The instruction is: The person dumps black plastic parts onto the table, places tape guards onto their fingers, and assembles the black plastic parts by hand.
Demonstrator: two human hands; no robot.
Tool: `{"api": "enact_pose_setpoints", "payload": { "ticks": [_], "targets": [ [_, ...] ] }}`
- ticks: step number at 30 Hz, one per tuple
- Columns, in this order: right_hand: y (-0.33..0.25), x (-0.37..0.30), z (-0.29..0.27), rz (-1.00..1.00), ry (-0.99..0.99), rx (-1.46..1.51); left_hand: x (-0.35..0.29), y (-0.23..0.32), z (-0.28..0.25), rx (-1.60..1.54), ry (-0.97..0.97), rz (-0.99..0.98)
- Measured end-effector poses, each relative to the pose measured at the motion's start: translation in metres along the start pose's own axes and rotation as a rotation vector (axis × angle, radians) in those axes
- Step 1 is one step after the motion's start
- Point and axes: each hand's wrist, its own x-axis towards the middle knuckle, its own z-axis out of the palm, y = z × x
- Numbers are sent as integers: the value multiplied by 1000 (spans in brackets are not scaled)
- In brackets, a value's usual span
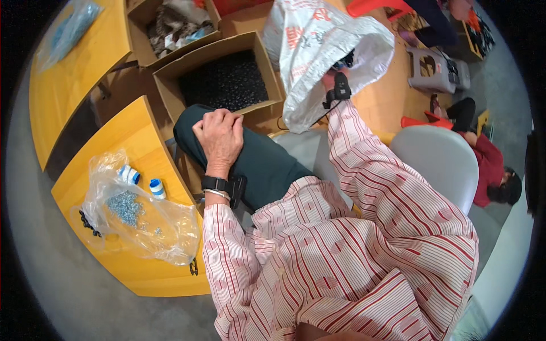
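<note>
The left hand (219,139) rests palm down on the person's knee, on smooth dark green cloth; the fingers are curled loosely and hold nothing. A black band and a thin pale bangle circle that wrist. The right hand is reached into the mouth of a large white sack (318,51) of crinkled woven plastic with red print; only the wrist and a black strap at about (340,88) show, so its grip cannot be told. The sack stands on the orange surface just beyond the knee, its mouth folded open toward the person.

Beside the sack, touching the knee's far side, sits an open cardboard box (224,79) filled with small black pieces, apparently granular or beaded. A second carton (173,25) behind it holds mixed soft material.

On the low yellow wooden table (142,267) at the left lies a clear, wrinkled plastic bag (139,219) containing a heap of small blue-grey pieces. Two short white cylinders with blue bands (142,181) lie at its upper edge.

Both sleeves are striped red and cream cloth. Another person in red (489,167) sits at the far right, well apart.
</note>
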Motion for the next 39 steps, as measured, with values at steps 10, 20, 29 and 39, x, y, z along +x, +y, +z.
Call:
{"api": "enact_pose_setpoints", "payload": {
  "ticks": [10, 20, 29, 39],
  "targets": [
    [22, -12, 49, -351, 322, -443, 14, 68, -19, -502, -149, 110],
    [44, -29, 64, -489, 530, -618, 40, 128, -2, -290, -172, 169],
    [45, -51, 94, -488, 479, -720, 55, 146, 9, -415, 21, 210],
    [61, -70, 127, -484, 370, -699, 74, 160, -5, -510, 30, 199]
  ]
}}
